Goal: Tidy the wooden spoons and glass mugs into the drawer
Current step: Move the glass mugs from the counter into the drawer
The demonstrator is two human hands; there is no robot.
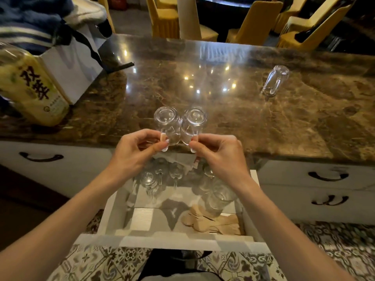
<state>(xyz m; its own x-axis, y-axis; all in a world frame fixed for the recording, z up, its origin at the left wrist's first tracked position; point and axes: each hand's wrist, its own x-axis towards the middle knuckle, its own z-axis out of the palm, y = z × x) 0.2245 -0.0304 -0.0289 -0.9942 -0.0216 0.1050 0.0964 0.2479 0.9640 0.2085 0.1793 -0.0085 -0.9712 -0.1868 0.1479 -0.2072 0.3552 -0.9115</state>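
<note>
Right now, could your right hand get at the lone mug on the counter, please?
Probably not yet: the right hand pinches the handle of another mug. The counter toward the lone mug looks bare, so once freed it likely could.

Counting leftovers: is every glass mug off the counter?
No, one clear glass mug sits on the brown marble counter, far right.

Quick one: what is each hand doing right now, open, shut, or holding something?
The left hand pinches the handle of the left glass mug.
The right hand pinches the handle of the right glass mug.
</note>
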